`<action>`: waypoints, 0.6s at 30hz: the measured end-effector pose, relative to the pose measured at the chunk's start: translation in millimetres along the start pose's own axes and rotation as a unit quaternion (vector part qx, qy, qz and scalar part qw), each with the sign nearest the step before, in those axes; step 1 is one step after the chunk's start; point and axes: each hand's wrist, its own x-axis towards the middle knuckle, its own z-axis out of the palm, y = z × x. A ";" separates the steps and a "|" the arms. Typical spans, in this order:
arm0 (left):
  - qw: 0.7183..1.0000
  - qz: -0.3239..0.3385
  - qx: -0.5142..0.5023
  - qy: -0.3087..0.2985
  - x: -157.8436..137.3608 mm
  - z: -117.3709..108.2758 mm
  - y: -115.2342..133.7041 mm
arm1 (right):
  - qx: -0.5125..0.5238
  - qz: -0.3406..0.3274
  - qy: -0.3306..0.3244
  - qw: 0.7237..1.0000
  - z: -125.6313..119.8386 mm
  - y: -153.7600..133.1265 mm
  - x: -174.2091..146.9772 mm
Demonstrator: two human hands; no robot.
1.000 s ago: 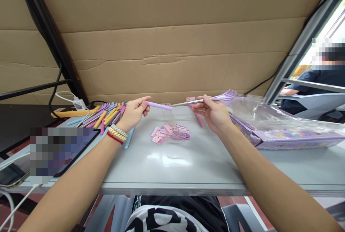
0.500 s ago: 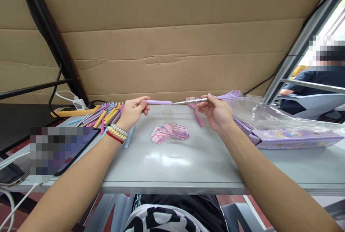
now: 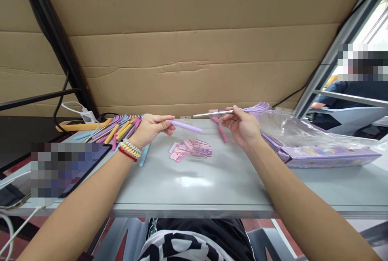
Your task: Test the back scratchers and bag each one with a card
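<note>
Between the fingertips of my left hand [image 3: 153,127] is a purple tube-shaped handle [image 3: 188,127], its free end pointing right and slightly down. My right hand [image 3: 242,125] pinches the metal rod [image 3: 209,114] of a back scratcher, whose purple claw head [image 3: 257,108] sticks out to the right. The rod's bare tip ends just above the handle, apart from it. Below them, a small heap of pink printed cards [image 3: 192,149] lies on the grey table [image 3: 236,180]. A pink back scratcher [image 3: 222,133] lies near my right hand, partly hidden behind it.
Several coloured back scratchers [image 3: 121,129] are piled left, beside a phone [image 3: 86,168] and a white charger [image 3: 87,115]. On the right sit a purple box [image 3: 333,156] and a clear plastic bag [image 3: 291,127]. Cardboard [image 3: 194,83] walls the back. A person [image 3: 357,95] sits beyond the right frame.
The purple handle, earlier level and in line with the rod's tip, now tilts downward below it. My left hand has shifted slightly right; my right hand stays nearly in place.
</note>
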 end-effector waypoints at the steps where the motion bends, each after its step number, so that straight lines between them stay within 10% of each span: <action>1: 1.000 0.000 -0.005 0.004 0.4 0.0 0.0 | 0.004 -0.003 0.003 1.000 -0.5 -0.6 0.3; 18: 0.993 0.008 -0.043 0.106 5.7 1.5 1.7 | 0.012 -0.010 -0.006 1.000 -1.8 -2.7 0.4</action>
